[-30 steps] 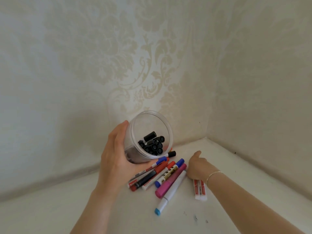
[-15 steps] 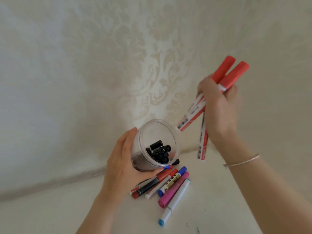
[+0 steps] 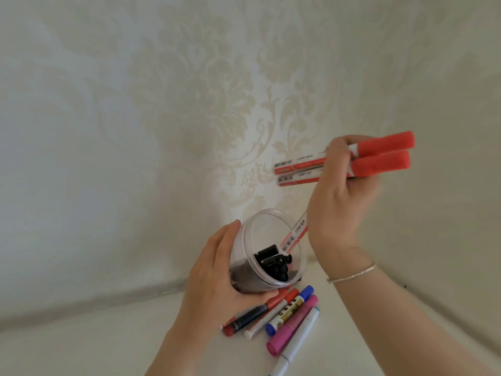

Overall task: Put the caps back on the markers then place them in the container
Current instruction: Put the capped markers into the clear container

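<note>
My left hand [image 3: 214, 278] grips a clear round container [image 3: 267, 246], tilted with its mouth toward me; several black markers [image 3: 272, 261] lie inside. My right hand [image 3: 339, 196] holds red-capped markers [image 3: 379, 156] lying nearly level above and right of the container. A third white-and-red marker [image 3: 295, 234] hangs from that hand, its lower end dipping into the container's mouth. On the white surface below lie several capped markers [image 3: 284, 313]: red, blue, pink and a light blue-ended one.
Patterned cream wallpaper [image 3: 189, 104] forms a corner behind the hands. The white surface [image 3: 108, 343] meets both walls, the corner just right of the container. A thin bracelet [image 3: 352, 275] circles my right wrist.
My right hand picked the red markers up off the surface, raised them, then turned them from pointing up to nearly level. One marker's end now dips into the container.
</note>
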The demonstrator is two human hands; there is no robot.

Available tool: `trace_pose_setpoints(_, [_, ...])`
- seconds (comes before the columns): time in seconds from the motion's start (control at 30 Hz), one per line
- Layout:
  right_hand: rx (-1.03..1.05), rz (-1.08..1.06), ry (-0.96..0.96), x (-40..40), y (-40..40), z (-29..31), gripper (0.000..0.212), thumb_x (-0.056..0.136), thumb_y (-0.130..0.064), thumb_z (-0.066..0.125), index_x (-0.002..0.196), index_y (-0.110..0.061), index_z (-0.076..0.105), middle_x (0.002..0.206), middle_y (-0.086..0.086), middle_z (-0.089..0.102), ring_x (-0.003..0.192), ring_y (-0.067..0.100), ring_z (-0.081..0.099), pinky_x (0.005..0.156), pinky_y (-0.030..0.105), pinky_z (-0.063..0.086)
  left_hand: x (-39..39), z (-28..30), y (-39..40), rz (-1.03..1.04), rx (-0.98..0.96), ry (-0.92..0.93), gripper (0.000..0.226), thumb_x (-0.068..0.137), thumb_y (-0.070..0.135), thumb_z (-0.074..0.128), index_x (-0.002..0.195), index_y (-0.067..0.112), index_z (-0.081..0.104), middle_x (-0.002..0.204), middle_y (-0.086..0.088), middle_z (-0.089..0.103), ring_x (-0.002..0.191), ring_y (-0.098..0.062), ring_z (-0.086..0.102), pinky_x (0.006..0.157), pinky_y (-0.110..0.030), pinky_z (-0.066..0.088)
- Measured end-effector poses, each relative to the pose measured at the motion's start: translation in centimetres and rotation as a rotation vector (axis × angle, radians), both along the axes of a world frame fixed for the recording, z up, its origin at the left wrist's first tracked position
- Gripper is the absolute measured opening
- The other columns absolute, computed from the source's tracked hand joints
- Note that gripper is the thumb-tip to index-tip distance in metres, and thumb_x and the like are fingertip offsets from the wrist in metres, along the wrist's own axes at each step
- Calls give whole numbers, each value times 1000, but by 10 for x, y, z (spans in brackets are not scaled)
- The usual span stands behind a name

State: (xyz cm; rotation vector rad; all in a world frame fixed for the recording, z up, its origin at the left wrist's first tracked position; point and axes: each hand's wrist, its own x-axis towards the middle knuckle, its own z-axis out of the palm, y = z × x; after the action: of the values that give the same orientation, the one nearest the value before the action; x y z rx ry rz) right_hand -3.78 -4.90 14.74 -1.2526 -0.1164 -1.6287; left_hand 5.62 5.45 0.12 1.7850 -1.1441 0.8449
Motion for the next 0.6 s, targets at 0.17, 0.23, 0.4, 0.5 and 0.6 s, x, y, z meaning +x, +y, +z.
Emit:
trace_pose_setpoints(0.17, [4,37,23,9,14,-20,28,90,3,46,70,-15,40,61,-9,41,54,-2,42,52,9,36,-8,1,-2,-85,-55,84,112,58,80,65,144,26,19,139,8,36,121,-7,47,93,-19,46])
trace_pose_setpoints(0.23, [-40,108,42,11,11,-28,31,83,4,44,63,-14,30,56,-13,34,50,-2,35,50,12,31,-8,2,-2,-99,-67,114,112,57,80,66,144,28,18,138,12,36,121,-4,46,94,-15,44])
trace_pose_setpoints(0.4, [-147,21,140,3,1,-29,19,79,7,43,62,6,33,55,0,31,47,2,32,45,12,26,-10,3,-2,-100,-113,166,114,53,81,68,144,33,19,136,29,30,124,11,39,92,-3,39])
trace_pose_setpoints(0.5, [-107,-28,98,2,-4,-18,23,84,7,44,64,-4,40,54,-7,32,47,0,34,46,10,29,-11,1,-4,-86,-85,107,113,55,79,69,144,25,23,137,10,37,121,-2,46,91,-20,48])
trace_pose_setpoints(0.6, [-61,-10,-4,6,-9,-7,28,87,3,46,68,-18,41,58,-16,38,53,-2,38,53,11,34,-12,1,-5,-69,-35,53,115,55,75,73,144,25,21,138,6,38,120,-5,46,92,-19,47])
